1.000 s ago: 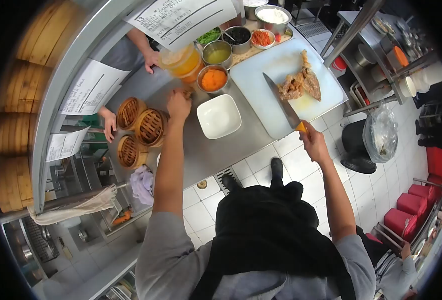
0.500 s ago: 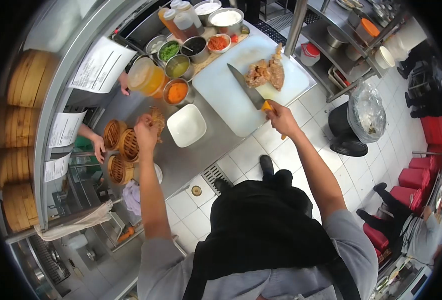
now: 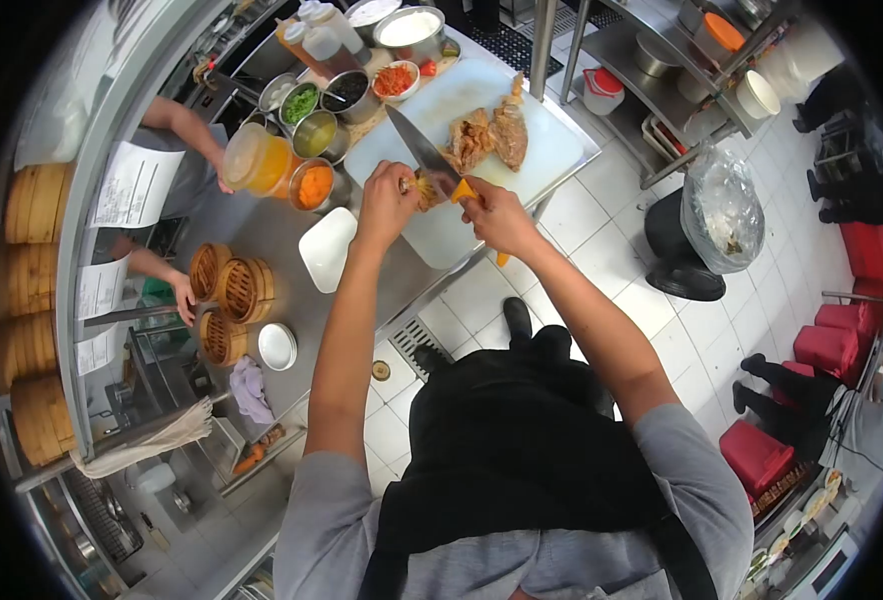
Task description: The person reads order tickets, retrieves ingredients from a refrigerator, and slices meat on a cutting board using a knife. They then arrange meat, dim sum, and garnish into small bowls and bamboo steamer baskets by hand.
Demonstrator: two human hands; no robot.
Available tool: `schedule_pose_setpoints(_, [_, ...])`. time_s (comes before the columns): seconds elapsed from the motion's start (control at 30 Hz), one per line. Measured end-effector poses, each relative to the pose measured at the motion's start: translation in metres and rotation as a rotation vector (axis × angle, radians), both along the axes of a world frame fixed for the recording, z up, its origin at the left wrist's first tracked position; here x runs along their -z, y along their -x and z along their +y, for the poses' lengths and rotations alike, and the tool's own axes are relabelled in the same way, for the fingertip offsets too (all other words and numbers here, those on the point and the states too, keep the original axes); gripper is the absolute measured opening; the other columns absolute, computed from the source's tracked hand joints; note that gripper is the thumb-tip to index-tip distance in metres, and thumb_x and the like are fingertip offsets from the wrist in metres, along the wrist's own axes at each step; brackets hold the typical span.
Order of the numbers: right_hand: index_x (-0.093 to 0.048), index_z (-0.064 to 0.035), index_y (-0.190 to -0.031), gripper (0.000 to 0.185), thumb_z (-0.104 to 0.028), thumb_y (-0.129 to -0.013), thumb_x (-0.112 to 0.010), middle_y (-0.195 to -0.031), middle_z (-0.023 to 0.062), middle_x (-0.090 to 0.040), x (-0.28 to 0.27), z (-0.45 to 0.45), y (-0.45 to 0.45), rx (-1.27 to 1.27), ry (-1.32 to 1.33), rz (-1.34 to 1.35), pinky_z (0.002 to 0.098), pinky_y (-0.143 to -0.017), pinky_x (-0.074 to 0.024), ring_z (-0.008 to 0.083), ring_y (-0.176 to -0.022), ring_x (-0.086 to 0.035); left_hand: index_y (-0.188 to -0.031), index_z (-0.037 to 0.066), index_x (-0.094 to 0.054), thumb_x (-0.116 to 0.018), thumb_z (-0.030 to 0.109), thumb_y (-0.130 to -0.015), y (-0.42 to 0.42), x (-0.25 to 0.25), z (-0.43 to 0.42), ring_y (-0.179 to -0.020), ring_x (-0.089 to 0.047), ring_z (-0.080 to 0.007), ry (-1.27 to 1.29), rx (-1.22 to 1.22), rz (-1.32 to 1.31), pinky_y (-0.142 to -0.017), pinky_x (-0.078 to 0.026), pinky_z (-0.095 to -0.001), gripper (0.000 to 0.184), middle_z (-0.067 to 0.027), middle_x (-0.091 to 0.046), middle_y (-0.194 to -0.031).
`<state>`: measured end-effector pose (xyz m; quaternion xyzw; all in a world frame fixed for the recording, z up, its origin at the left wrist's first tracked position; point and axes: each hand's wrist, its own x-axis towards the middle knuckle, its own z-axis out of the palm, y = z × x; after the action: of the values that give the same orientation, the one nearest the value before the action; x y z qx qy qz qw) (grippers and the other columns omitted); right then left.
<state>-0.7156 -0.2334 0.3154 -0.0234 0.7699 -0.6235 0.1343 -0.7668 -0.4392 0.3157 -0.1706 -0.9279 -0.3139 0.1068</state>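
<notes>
My right hand is wrapped round the yellow handle of a large knife, whose blade points up and left over the white cutting board. Beside the blade, my left hand grips a small brown piece of food at the board's left edge. Browned pieces of meat lie on the board beyond the knife. Left of the board stands a square white bowl, with a metal container of orange food behind it.
Bamboo steamers, small white dishes and a purple cloth are on the counter's left. Another person's hand is by the steamers. A tub of orange liquid stands near the containers. A lined bin is at the right.
My left hand has moved right from near the steamers to the cutting board, carrying the brown piece. My right hand has brought the knife close beside it. The view has shifted.
</notes>
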Motion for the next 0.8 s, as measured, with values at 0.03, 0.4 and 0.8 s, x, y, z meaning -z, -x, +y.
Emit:
schedule_pose_setpoints(0.03, [-0.056,-0.0014,-0.112,0.028,-0.016,-0.088,-0.052,-0.069,0.0151,-0.061,0.007,0.0,0.0,-0.01,-0.05,0.038,0.0381,-0.056,-0.0476,0.0272,-0.054,-0.058,-0.086,-0.001,-0.062,-0.064,0.003,-0.07,0.001,0.001,0.003,-0.069,-0.059,-0.0296,0.005,-0.024,-0.018,-0.065,-0.047,-0.037,0.016,-0.0145,-0.059,-0.08])
schedule_pose_setpoints(0.4, [-0.055,-0.0029,-0.113,0.026,-0.017,-0.091,-0.049,-0.066,0.0104,-0.06,0.033,-0.018,-0.054,-0.01,0.1,-0.116,0.0329,-0.053,-0.0472,0.0167,-0.053,-0.057,-0.083,0.0,-0.062,-0.063,0.003,-0.07,-0.007,-0.005,0.01,-0.077,-0.06,-0.0338,-0.004,-0.033,-0.127,-0.069,-0.048,-0.0387,0.013,-0.0162,-0.061,-0.086])
schedule_pose_setpoints(0.8, [-0.051,-0.0127,-0.129,0.046,-0.01,-0.084,-0.057,-0.083,0.0178,-0.061,0.002,0.093,-0.023,-0.025,-0.453,0.392,0.0418,-0.067,-0.0507,0.0346,-0.07,-0.061,-0.095,0.0,-0.063,-0.065,0.003,-0.077,-0.034,0.021,-0.051,-0.075,-0.06,-0.0148,-0.646,-0.328,-0.315,-0.062,-0.048,-0.0273,0.018,-0.0073,-0.063,-0.087])
